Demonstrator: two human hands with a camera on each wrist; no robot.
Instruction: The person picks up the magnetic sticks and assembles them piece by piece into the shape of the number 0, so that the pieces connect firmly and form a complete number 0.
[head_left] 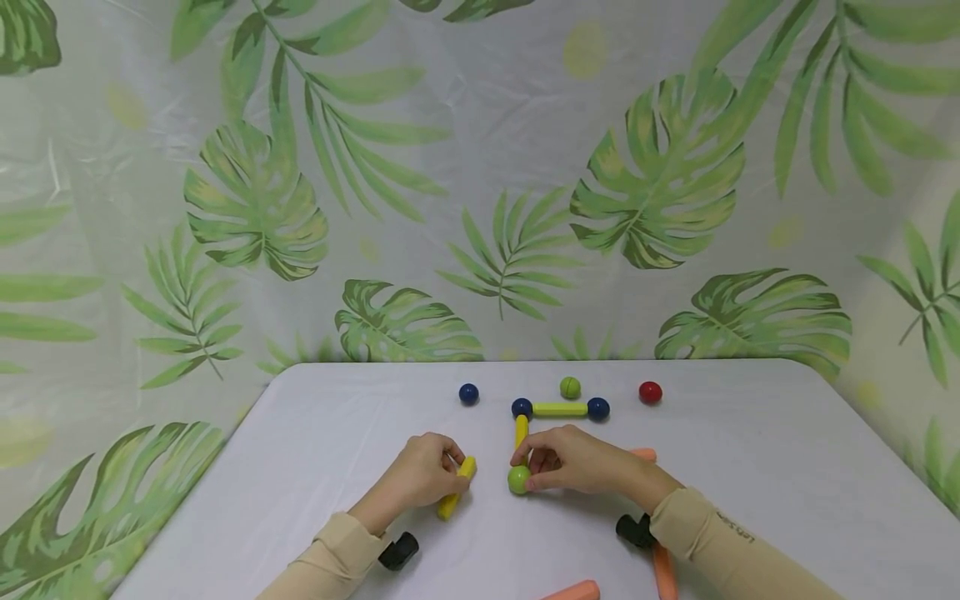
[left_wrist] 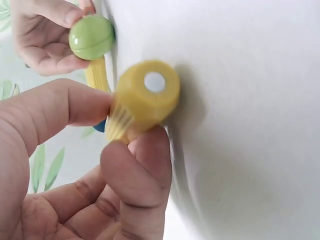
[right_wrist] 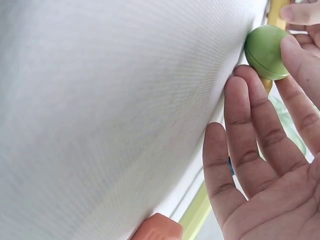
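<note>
My left hand [head_left: 429, 472] pinches a yellow rod [head_left: 457, 489] between thumb and fingers, just above the white table. The left wrist view shows a round white spot on the rod's near end [left_wrist: 154, 82]. With thumb and fingertips my right hand [head_left: 573, 460] grips a green ball [head_left: 518, 479]. A second yellow rod [head_left: 521, 432] runs from that ball back to a dark blue ball [head_left: 522, 408], partly behind the right fingers. From there a yellow-green rod [head_left: 559, 409] leads right to another dark blue ball [head_left: 597, 408].
Loose at the back are a blue ball [head_left: 468, 393], a green ball [head_left: 570, 387] and a red ball [head_left: 650, 392]. Orange rods lie near the right forearm [head_left: 664, 572] and at the front edge [head_left: 573, 592]. Black wrist cameras [head_left: 399, 551] sit beneath the sleeves.
</note>
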